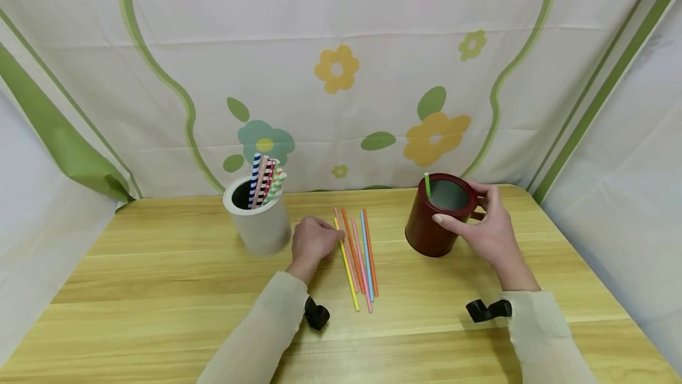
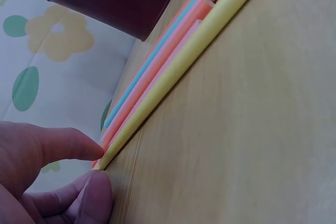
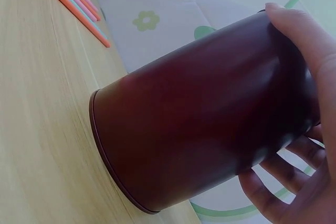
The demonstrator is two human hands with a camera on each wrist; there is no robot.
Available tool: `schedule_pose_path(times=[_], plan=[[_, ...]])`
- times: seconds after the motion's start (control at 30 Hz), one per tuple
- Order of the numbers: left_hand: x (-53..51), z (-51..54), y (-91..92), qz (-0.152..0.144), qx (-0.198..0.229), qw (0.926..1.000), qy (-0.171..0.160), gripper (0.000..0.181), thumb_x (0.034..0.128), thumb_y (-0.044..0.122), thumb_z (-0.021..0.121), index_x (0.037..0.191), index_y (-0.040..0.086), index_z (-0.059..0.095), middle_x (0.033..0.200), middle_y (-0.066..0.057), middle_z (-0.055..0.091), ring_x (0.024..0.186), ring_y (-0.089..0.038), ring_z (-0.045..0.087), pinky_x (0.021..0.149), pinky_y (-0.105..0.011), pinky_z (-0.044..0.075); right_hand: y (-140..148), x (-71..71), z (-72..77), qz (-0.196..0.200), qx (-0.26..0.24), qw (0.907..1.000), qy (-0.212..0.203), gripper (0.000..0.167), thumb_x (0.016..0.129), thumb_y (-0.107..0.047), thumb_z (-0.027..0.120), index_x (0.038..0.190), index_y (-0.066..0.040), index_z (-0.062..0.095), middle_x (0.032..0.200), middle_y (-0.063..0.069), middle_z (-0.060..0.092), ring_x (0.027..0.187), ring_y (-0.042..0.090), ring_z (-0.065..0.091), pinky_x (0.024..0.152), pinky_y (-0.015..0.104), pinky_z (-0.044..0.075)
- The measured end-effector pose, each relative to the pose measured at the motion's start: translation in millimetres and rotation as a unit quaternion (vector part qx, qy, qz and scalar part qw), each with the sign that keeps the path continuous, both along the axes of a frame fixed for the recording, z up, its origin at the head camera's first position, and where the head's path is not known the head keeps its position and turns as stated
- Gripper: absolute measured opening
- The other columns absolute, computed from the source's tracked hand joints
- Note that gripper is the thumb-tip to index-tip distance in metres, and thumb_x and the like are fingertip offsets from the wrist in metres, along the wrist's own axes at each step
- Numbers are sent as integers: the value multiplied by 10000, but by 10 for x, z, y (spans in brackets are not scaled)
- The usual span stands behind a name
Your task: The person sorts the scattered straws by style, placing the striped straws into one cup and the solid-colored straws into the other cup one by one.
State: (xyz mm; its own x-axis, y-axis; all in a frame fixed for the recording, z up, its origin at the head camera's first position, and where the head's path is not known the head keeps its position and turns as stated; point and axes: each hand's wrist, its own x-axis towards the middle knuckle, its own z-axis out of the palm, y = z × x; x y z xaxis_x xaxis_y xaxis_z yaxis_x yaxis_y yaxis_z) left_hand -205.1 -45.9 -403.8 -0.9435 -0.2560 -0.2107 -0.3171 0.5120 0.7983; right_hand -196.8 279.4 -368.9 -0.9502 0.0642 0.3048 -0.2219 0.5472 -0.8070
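Several plain straws lie side by side on the table: a yellow straw at the left, then pink, orange and blue ones. At the far end of the yellow straw, my left hand has its thumb and index finger on either side of the tip, pinching it. My right hand grips a dark red mug, thumb at the near rim and fingers on the handle side. One green straw stands in that mug. In the right wrist view, the mug stands with its base on the table.
A white container with several striped paper straws stands to the left of my left hand. Behind the wooden table hangs a flowered curtain, with light cloth at both sides.
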Motion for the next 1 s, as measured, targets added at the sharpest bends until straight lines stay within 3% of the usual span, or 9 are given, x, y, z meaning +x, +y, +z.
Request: schedule_pose_path(times=[0.33,0.57,0.8,1.0], plan=[[-58,35,35,-36,-180,9997,-163,216,909,298,848,777,141,779,550,-22,662,484,-150,610,504,-279,433,4,-1,16,-27,-14,10000,4,894,870,-326,924,1562,-124,395,1534,73,557,1272,98,504,961,259,483],[-24,36,45,110,-221,9996,-128,205,900,317,860,831,138,787,578,-5,667,494,-144,611,508,-283,435,-14,1,15,6,-64,10000,-42,902,871,-327,923,1572,-129,392,1518,67,559,1270,110,507,965,257,475],[17,11,29,314,194,9993,46,191,901,288,852,906,101,816,747,-36,749,497,-132,617,501,-253,479,-14,7,3,9,-73,10000,-46,902,867,-339,925,1567,-131,396,1502,70,567,1249,103,513,981,303,492],[42,-1,6,424,846,9953,208,156,904,209,845,909,57,810,837,-83,754,566,-136,633,515,-221,564,3,2,5,-16,-74,10000,-42,914,859,-318,933,1571,-127,392,1503,75,568,1251,106,510,982,323,485]])
